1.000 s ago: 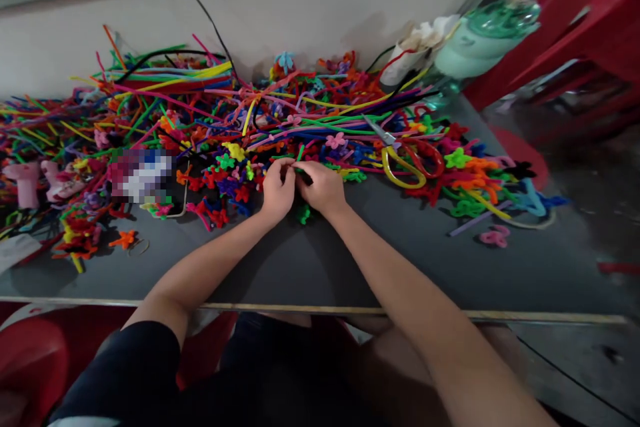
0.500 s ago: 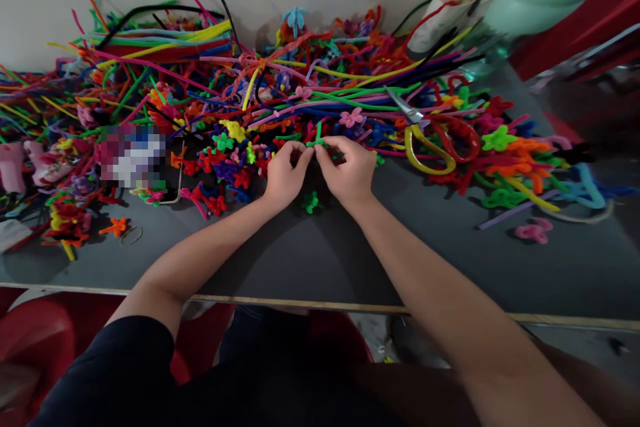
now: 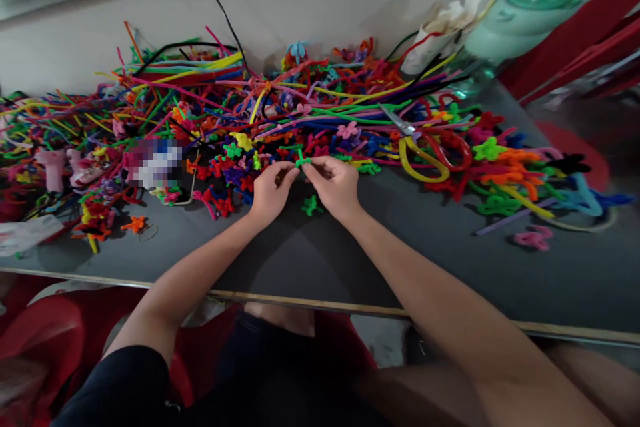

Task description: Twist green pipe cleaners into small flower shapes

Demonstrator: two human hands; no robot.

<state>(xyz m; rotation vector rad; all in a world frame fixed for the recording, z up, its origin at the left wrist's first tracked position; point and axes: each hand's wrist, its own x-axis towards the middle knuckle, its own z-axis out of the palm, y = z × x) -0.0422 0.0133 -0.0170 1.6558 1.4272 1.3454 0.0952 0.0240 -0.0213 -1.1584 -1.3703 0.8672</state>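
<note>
Two hands, left hand and right hand, are pinching a part-twisted green pipe-cleaner piece between fingertips, while one finished green flower is lying just below the grip and unworked stems beyond it.

Bare left hand and right hand, bare forearms, dark navy short sleeve on the left arm, dark clothes over the lap.

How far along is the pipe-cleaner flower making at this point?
Done: many small twisted flowers lie on the table, one green flower between the wrists. In hand: left hand and right hand pinch a green piece. Left: a heap of straight pipe cleaners behind.
</note>
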